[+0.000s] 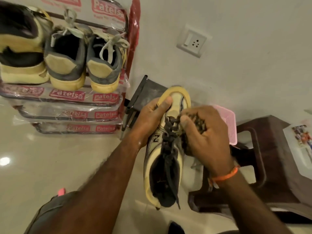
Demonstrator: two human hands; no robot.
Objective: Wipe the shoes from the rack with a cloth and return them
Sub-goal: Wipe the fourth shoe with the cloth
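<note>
**Shoe in hand, wiping under way beside the rack**

We note the rack point(67, 98), wrapped in printed plastic, at upper left, with three shoes point(65, 59) standing on its top tier. A dark stool point(273, 149) stands at right, near the working area; the floor at lower left offers the freest room.

The shoe being wiped point(166, 149) is held in the air between rack and stool, toe pointing away. We judge it light, with a soft upper and a firmer sole rim.

The left hand point(150, 119) grips the toe, thumb pressed on top. The right hand point(206, 130) is curled round a dark bunched cloth point(199, 122), pressing it against the laces. The loose laces could snag.
</note>
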